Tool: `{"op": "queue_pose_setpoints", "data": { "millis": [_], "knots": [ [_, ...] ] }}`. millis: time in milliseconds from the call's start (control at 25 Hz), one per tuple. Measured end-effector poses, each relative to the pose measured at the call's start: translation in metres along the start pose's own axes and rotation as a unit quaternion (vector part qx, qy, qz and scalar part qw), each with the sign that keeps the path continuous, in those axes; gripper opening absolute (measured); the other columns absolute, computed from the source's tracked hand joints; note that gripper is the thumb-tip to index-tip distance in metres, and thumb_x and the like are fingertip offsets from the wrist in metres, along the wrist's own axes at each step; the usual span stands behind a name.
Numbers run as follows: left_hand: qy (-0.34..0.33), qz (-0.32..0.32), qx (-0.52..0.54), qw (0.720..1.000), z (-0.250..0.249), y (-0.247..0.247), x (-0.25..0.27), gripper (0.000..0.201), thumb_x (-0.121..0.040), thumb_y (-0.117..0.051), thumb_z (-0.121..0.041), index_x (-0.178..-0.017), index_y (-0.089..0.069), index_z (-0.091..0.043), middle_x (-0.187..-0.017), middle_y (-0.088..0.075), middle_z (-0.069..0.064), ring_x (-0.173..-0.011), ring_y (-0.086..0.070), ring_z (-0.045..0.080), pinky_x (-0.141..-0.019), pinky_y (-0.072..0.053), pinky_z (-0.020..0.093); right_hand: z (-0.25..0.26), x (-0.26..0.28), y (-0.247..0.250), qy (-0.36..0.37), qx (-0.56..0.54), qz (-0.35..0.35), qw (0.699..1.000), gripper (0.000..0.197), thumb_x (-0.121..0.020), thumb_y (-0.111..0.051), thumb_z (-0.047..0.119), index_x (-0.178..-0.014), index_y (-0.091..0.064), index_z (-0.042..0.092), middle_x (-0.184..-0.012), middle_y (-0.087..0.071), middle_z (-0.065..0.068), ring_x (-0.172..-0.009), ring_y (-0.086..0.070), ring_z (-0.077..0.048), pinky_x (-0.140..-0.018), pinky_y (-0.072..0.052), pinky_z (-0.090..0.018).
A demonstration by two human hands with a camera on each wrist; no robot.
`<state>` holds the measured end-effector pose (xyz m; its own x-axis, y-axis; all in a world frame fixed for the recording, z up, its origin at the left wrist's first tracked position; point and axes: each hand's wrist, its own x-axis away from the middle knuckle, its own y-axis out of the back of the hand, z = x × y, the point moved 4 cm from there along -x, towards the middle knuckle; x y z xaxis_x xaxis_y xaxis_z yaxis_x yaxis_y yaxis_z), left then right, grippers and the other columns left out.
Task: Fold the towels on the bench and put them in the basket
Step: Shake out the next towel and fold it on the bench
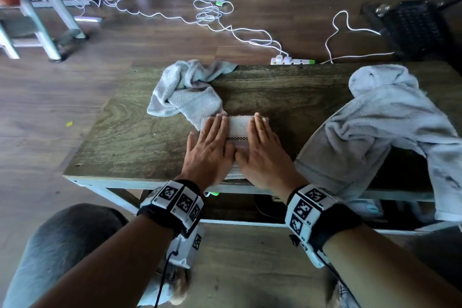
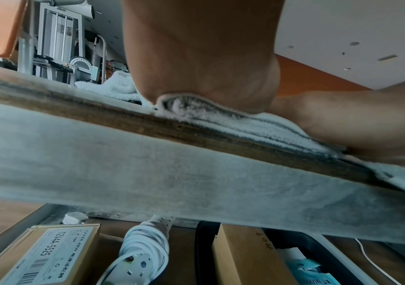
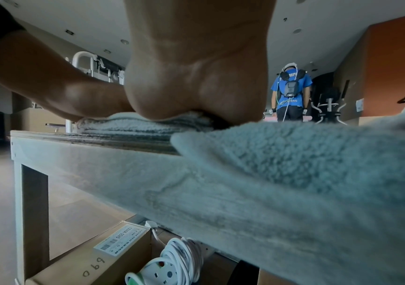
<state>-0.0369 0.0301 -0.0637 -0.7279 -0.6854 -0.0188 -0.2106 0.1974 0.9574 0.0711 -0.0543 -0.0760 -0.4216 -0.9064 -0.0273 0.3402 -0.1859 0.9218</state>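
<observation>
A small folded white towel [image 1: 238, 127] with a checked stripe lies near the front edge of the wooden bench [image 1: 140, 132]. My left hand [image 1: 212, 142] and right hand [image 1: 262, 145] press flat on it side by side, fingers straight. The wrist views show each palm, left hand [image 2: 203, 63] and right hand [image 3: 196, 77], bearing down on the layered folded towel [image 2: 245, 123] [image 3: 135, 123]. A crumpled grey towel [image 1: 185, 90] lies just behind on the left. A larger grey towel [image 1: 385, 127] is heaped at the right and hangs over the bench front [image 3: 294, 183]. A dark basket [image 1: 412, 25] stands on the floor at the far right.
White cables and a power strip [image 1: 292, 60] lie on the floor behind the bench. Cardboard boxes [image 2: 50, 254] and a coiled extension lead [image 2: 145, 250] sit on the shelf beneath. A person in a blue shirt [image 3: 291, 94] stands far off. Metal frames [image 1: 50, 7] are at the left.
</observation>
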Motion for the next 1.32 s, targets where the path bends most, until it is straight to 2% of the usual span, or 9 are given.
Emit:
{"op": "queue_pose_setpoints", "data": {
  "millis": [160,320,520,720,880,1040,1120,1200,1320],
  "knots": [
    [0.035,0.018,0.010,0.999,0.007,0.001,0.005,0.062,-0.101,-0.018,-0.049,-0.156,0.006,-0.031,-0.164,0.011,-0.010,-0.151,0.011,0.014,-0.121,-0.002,0.054,-0.003,0.005,0.001,-0.004,0.024,-0.006,1.000,0.080,-0.094,-0.015,0.050,-0.157,-0.005,0.002,-0.167,0.002,-0.014,-0.155,0.001,-0.025,-0.124,-0.014,-0.044],
    [0.053,0.028,0.012,0.998,0.013,0.003,0.011,0.060,-0.102,-0.018,-0.048,-0.154,0.009,-0.036,-0.164,0.015,-0.007,-0.152,0.009,0.027,-0.119,0.000,0.059,-0.006,0.007,0.003,-0.012,-0.004,0.004,1.000,0.065,-0.104,-0.019,0.037,-0.158,-0.002,0.003,-0.167,0.006,-0.013,-0.154,0.004,-0.023,-0.125,-0.010,-0.044],
    [0.067,0.066,-0.022,0.995,0.032,-0.011,0.005,0.067,-0.092,-0.006,-0.061,-0.154,-0.008,-0.034,-0.164,0.013,-0.007,-0.152,0.007,0.029,-0.114,-0.001,0.067,-0.009,0.010,0.005,-0.024,-0.015,0.029,0.999,0.065,-0.106,-0.019,0.037,-0.158,0.003,0.004,-0.166,0.011,-0.013,-0.154,0.006,-0.024,-0.124,-0.004,-0.041],
    [0.132,0.090,0.014,0.987,0.031,-0.006,0.003,0.073,-0.093,-0.008,-0.063,-0.154,0.013,-0.028,-0.163,0.015,-0.011,-0.152,0.010,0.019,-0.118,0.002,0.059,-0.011,0.011,0.003,-0.032,-0.019,0.034,0.999,0.065,-0.106,-0.018,0.038,-0.157,0.004,0.004,-0.166,0.013,-0.013,-0.154,0.004,-0.024,-0.123,-0.005,-0.040],
    [0.144,0.075,0.025,0.986,0.036,-0.014,0.003,0.074,-0.093,-0.007,-0.056,-0.156,0.001,-0.019,-0.165,0.011,-0.001,-0.152,0.010,0.025,-0.118,0.002,0.059,-0.010,0.009,0.002,-0.036,-0.032,0.035,0.998,0.067,-0.106,-0.020,0.038,-0.157,0.006,0.004,-0.166,0.013,-0.014,-0.154,0.003,-0.025,-0.123,-0.003,-0.040],
    [0.181,0.025,-0.010,0.983,0.040,-0.018,0.006,0.080,-0.089,-0.015,-0.063,-0.143,-0.037,-0.008,-0.153,-0.013,0.035,-0.146,0.001,0.051,-0.116,-0.010,0.063,-0.008,0.008,0.003,-0.043,-0.035,0.033,0.998,0.069,-0.105,-0.024,0.038,-0.157,0.007,0.003,-0.166,0.011,-0.015,-0.154,0.003,-0.026,-0.123,-0.002,-0.042],
    [0.173,-0.009,0.039,0.984,0.030,-0.005,0.009,0.067,-0.091,-0.031,-0.058,-0.129,-0.042,-0.003,-0.149,-0.024,0.031,-0.147,-0.004,0.047,-0.114,-0.014,0.063,-0.006,0.008,0.004,-0.043,-0.038,0.037,0.998,0.070,-0.105,-0.024,0.039,-0.157,0.008,0.003,-0.165,0.011,-0.016,-0.154,0.005,-0.027,-0.122,-0.001,-0.043],
    [0.154,-0.081,0.125,0.977,0.018,0.012,0.012,0.046,-0.090,-0.049,-0.045,-0.109,-0.042,-0.004,-0.134,-0.039,0.021,-0.140,-0.025,0.039,-0.111,-0.027,0.060,-0.004,0.010,0.005,-0.048,-0.044,0.046,0.997,0.072,-0.105,-0.025,0.039,-0.156,0.008,0.002,-0.165,0.011,-0.018,-0.154,0.006,-0.029,-0.122,0.000,-0.044],
    [0.084,-0.151,0.182,0.968,0.003,0.029,0.015,0.039,-0.084,-0.066,-0.036,-0.100,-0.042,-0.009,-0.099,-0.050,0.007,-0.094,-0.053,0.028,-0.081,-0.047,0.039,0.000,0.010,0.009,-0.027,-0.069,0.028,0.997,0.072,-0.102,-0.038,0.031,-0.155,-0.004,-0.003,-0.162,-0.008,-0.025,-0.152,-0.010,-0.037,-0.124,-0.014,-0.045]
  ]
}}
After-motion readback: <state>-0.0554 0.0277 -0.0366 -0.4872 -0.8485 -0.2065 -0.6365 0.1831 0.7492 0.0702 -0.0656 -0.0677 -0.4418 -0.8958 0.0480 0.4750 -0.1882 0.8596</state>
